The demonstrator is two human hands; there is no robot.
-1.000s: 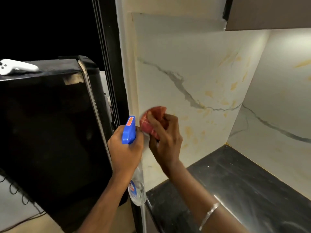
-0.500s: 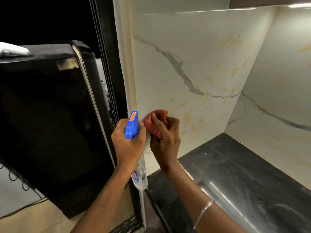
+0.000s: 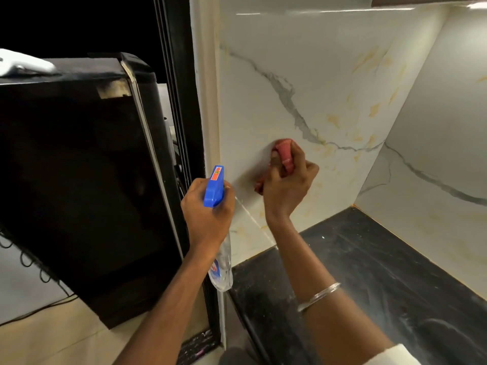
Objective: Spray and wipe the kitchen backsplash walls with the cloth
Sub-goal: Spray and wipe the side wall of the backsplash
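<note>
Head camera view, looking down over two bare forearms at the corner of a kitchen. The right hand (image 3: 287, 185) grips a bunched red cloth (image 3: 286, 154), fingers curled round it. It presses the cloth against the white marble-patterned wall (image 3: 303, 75) on the left side of the corner, a little above the black counter (image 3: 369, 272).

The left hand (image 3: 208, 214) is wrapped round the neck of a spray bottle (image 3: 214, 188). The blue head sits above the fist and points toward the wall, and the clear body hangs below the hand, so the bottle's long axis runs nearly upright. Whether a finger is on the trigger cannot be seen. The bottle is just left of and below the cloth, near the wall's outer edge, apart from the cloth hand.

Most of the wall stretches up and to the right of the cloth, with a grey vein and yellowish marks running toward the corner. A second wall (image 3: 434, 127) meets it there. Wiping looks to be the step in hand, and the next strokes would likely carry the cloth up and right, since the right hand is nearer that area.

A thin metal bangle (image 3: 320, 296) circles the right wrist. A tall black appliance (image 3: 79, 167) stands to the left.
</note>
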